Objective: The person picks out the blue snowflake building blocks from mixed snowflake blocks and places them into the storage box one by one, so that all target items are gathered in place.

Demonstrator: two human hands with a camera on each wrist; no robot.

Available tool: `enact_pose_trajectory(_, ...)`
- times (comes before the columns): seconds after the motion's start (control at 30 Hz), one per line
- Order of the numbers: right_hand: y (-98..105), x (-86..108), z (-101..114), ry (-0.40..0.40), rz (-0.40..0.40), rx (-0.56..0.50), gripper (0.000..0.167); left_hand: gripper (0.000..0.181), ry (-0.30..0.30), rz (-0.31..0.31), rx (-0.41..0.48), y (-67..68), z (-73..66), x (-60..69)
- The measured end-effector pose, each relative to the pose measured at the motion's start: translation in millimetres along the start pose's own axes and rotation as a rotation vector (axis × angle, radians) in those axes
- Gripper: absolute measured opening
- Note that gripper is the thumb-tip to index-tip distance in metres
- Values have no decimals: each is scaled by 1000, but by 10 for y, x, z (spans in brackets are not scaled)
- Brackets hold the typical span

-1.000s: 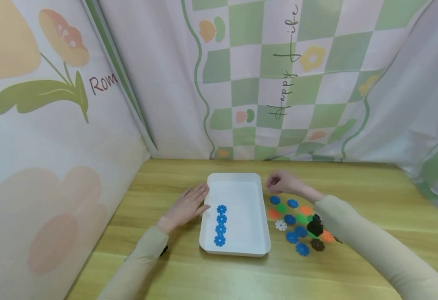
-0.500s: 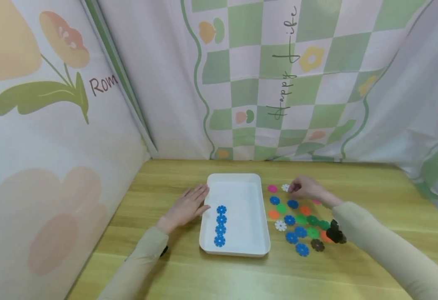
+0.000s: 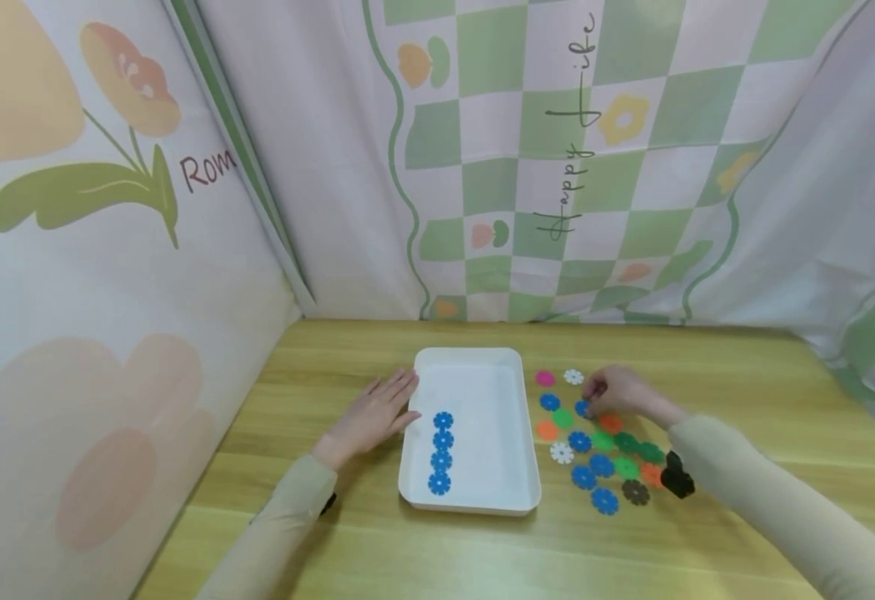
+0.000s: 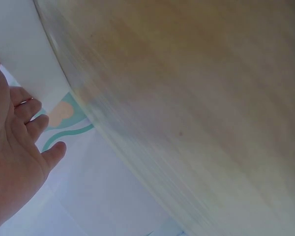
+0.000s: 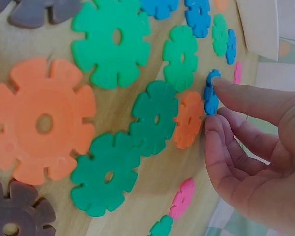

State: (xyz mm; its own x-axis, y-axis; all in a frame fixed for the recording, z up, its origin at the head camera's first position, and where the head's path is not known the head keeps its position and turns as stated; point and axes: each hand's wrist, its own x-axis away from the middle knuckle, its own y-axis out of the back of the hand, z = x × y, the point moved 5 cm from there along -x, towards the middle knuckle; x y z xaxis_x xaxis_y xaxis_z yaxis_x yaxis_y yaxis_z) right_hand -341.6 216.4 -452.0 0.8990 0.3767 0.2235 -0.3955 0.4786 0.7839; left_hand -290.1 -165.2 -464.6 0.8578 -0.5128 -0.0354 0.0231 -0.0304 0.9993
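Note:
My left hand [image 3: 373, 417] rests with straight fingers on the left rim of a white tray [image 3: 486, 433]. The left wrist view shows its palm side beside the tray wall. Inside the tray, a row of several blue snowflake discs [image 3: 441, 463] lies along the left side. To the right of the tray, my right hand [image 3: 627, 392] pinches a blue snowflake disc [image 5: 212, 98] between thumb and fingers. That disc appears tight against the tabletop; whether it is lifted I cannot tell. An orange disc [image 5: 188, 120] lies close to the fingertips.
Loose discs spread right of the tray: white [image 3: 573, 377], pink [image 3: 545, 378], dark green [image 5: 154, 118], brown [image 3: 636, 492] and several more blue ones. A patterned curtain [image 3: 497, 167] hangs behind the wooden table [image 3: 355, 550], and a flowered panel [image 3: 107, 283] stands at the left.
My right hand has moved right from beside the tray's far right corner, past the white disc, then nearer to me onto a blue disc. My left hand and the tray have stayed put.

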Motion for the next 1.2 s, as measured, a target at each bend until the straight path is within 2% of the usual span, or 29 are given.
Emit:
enact_pose_trajectory(0.67, -5, -4, 40, 6, -20, 46, 29, 66, 15, 6, 9, -1, 0, 1)
enact_pose_trajectory(0.93, 48, 18, 70, 13, -14, 12, 19, 66, 19, 16, 7, -2, 0, -1)
enact_pose_trajectory(1.2, 143, 36, 245, 56, -2, -39, 13, 67, 13, 8, -11, -55, 33, -20)
